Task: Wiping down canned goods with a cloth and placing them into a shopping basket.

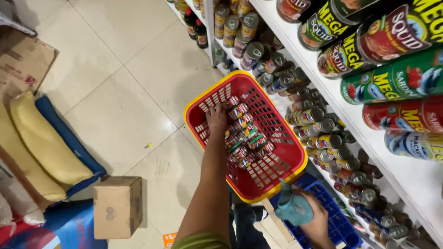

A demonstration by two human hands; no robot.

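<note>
A red plastic basket (286,173) with a yellow rim sits on the floor by the shelves. It holds two rows of small red-labelled cans (243,133). My left hand (216,118) reaches down into the basket, fingers curled over a can at the far end of the rows. My right hand (318,220) stays low at the near right, closed on a crumpled teal cloth (292,208), above a blue plastic crate (339,221).
Shelves (323,74) packed with lying tins run along the right. Dark bottles (196,27) stand at the far shelf end. A cardboard box (117,206) sits on the tiled floor, with yellow and blue sacks (46,143) at the left.
</note>
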